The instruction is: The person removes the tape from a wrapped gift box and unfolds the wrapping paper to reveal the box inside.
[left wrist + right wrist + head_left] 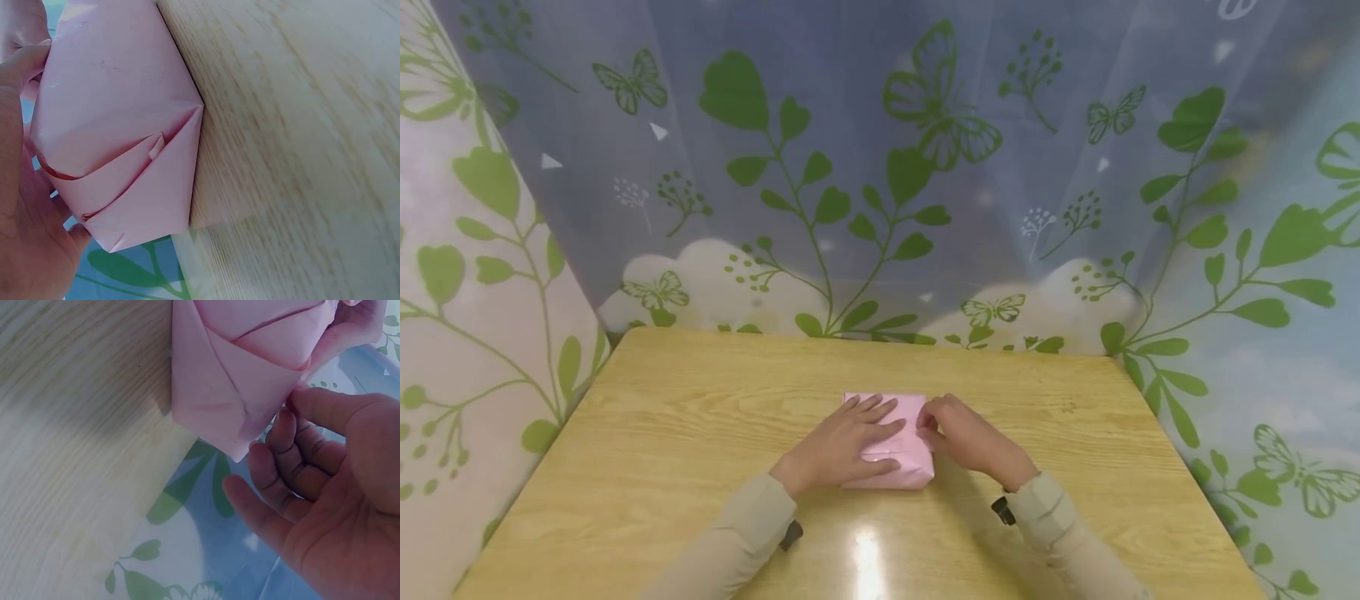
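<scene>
A box-shaped package wrapped in pink paper (891,473) lies on the wooden table, with folded flaps at its ends. My left hand (844,440) rests on top of it, fingers spread. In the left wrist view, part of that hand (31,244) shows along the package's edge, beside the end with overlapping folds. My right hand (966,435) is at the right edge of the package, thumb and forefinger brought together there. Seen from the right wrist, the thumb and forefinger pinch at the edge of the folded paper (219,406), while the other fingers curl loosely.
The wood-grain table (700,400) reaches back to a blue curtain (850,167) printed with green leaves and butterflies. More printed cloth (482,250) stands along the left side and the right. A dark wrist strap (1002,510) shows below the right sleeve.
</scene>
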Action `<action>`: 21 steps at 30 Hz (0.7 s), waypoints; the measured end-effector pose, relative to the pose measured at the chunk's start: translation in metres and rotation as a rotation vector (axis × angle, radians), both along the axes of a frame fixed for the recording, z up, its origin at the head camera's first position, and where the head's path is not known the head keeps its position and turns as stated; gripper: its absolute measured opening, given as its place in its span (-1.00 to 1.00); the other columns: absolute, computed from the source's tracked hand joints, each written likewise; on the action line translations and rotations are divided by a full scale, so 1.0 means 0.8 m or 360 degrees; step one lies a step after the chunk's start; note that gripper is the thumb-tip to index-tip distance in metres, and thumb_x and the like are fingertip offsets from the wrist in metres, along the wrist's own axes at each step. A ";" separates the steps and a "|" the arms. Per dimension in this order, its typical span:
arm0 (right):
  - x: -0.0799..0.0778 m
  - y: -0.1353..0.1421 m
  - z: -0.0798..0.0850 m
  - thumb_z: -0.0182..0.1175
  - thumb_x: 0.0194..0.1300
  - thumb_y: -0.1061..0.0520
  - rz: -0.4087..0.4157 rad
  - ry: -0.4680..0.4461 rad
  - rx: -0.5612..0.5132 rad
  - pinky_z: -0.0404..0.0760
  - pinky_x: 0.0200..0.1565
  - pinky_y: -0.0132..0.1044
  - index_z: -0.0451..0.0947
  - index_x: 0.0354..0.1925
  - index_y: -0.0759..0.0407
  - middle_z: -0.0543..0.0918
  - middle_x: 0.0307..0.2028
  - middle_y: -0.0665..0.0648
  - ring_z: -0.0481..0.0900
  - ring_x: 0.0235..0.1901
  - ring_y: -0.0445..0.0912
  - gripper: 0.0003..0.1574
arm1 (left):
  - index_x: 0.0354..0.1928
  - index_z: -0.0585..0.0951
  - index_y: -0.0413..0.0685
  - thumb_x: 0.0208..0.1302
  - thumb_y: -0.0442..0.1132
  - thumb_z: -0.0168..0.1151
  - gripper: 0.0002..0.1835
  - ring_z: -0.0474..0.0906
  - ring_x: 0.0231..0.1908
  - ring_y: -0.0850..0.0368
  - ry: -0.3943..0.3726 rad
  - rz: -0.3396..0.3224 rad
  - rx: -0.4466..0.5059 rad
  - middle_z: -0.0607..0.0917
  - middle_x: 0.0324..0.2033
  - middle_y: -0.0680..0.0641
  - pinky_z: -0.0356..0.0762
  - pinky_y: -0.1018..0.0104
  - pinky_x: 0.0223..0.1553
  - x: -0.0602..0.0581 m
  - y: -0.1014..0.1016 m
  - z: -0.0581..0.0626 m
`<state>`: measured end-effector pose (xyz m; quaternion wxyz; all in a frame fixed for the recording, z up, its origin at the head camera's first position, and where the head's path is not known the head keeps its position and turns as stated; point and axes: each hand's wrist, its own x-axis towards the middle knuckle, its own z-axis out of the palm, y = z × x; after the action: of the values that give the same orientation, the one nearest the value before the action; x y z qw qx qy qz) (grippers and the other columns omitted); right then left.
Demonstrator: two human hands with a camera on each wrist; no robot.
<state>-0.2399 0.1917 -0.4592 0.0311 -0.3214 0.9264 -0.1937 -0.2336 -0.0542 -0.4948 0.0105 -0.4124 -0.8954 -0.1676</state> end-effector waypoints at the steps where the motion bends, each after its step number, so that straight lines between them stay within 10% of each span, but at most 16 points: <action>1: -0.002 0.001 0.000 0.27 0.39 0.28 0.0015 0.0001 -0.0009 0.65 -0.12 -0.17 0.63 -0.29 0.15 0.66 -0.35 0.00 0.55 -0.26 -0.12 -0.93 | 0.45 0.45 0.09 0.43 0.31 0.06 -0.30 0.10 0.54 -0.17 0.0000 0.0001 0.0002 0.24 0.53 -0.11 -0.02 -0.18 0.55 0.000 0.000 0.000; 21: -0.015 0.002 -0.010 0.18 0.49 0.20 0.0108 -0.0065 -0.0107 0.61 -0.14 -0.26 0.61 -0.21 0.12 0.61 -0.32 -0.07 0.50 -0.26 -0.22 -0.92 | 0.46 0.44 0.11 0.44 0.29 0.05 -0.32 0.09 0.55 -0.17 -0.0003 -0.0002 -0.0018 0.24 0.53 -0.11 -0.01 -0.17 0.56 -0.001 -0.002 0.000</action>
<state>-0.2521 0.1931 -0.4670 0.0458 -0.3495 0.9071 -0.2301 -0.2348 -0.0558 -0.4952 0.0075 -0.4127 -0.8961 -0.1630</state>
